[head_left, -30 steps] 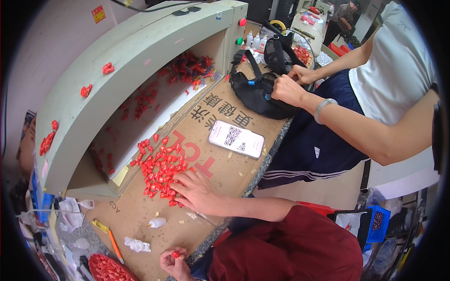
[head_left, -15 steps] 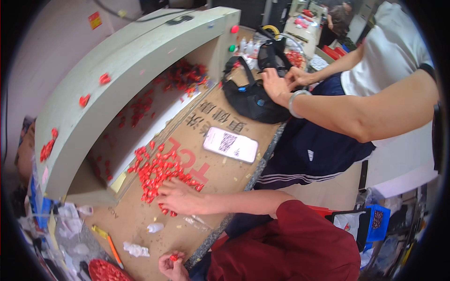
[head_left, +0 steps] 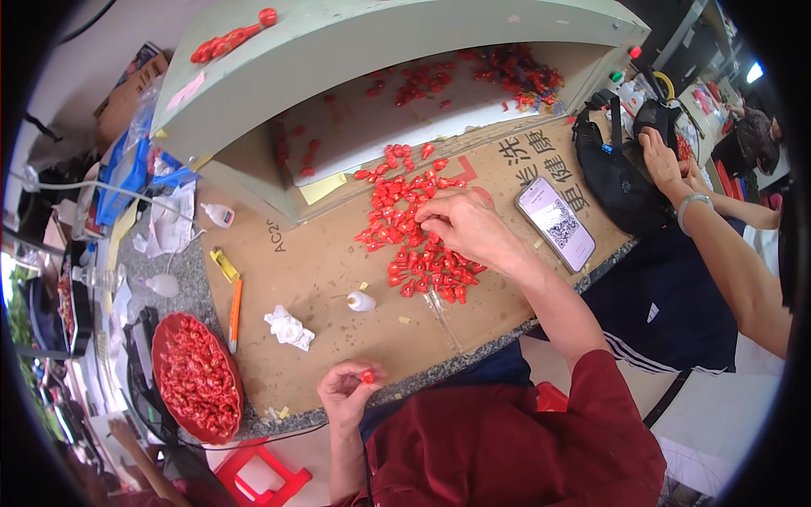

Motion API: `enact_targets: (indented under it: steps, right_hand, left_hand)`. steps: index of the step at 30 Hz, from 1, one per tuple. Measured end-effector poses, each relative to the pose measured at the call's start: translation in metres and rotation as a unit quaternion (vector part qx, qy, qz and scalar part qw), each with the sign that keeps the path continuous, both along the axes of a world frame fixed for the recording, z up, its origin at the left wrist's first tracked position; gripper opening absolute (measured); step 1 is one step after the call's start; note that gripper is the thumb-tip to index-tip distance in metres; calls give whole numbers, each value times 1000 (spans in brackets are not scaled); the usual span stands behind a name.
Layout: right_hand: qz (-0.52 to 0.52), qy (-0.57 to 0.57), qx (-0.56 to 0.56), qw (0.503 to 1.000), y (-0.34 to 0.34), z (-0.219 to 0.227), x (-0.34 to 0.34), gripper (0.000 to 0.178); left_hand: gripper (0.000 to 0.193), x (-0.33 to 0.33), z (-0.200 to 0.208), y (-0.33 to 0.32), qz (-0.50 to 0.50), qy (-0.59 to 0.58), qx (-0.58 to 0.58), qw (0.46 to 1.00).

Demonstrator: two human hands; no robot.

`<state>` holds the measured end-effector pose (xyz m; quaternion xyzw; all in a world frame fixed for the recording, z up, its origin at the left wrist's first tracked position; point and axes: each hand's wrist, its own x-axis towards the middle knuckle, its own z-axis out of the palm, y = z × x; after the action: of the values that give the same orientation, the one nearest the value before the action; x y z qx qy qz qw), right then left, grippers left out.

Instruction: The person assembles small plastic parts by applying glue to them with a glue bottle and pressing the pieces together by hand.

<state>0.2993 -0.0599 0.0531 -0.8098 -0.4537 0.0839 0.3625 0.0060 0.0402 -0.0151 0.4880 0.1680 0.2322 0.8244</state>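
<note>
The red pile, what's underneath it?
Brown cardboard shows around the red pile and through some gaps. What lies beneath its crowded parts, or where the right hand covers it, can't be seen.

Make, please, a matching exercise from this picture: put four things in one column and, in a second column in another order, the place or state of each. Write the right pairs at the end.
Column one
1. left hand
2. right hand
3. phone
4. tissue

Column two
A. white and crumpled
B. over the red pile
C. holding one red piece
D. screen lit, beside the black bag

Pairs: 1-C; 2-B; 3-D; 4-A
</note>
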Motion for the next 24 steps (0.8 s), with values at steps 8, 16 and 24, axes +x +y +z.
enact_targets:
  steps: [8, 16, 24]
  right_hand:
    - [109, 9, -29, 994, 51, -9, -16, 8]
    - [134, -122, -29, 983, 52, -18, -30, 13]
    - [132, -131, -52, 981, 48, -5, -17, 16]
  left_hand:
    - [28, -2, -6, -1, 0, 18, 4, 1000]
    - [26, 3, 0, -3, 16, 12, -5, 1000]
    - [27, 7, 3, -6, -3, 21, 16, 1000]
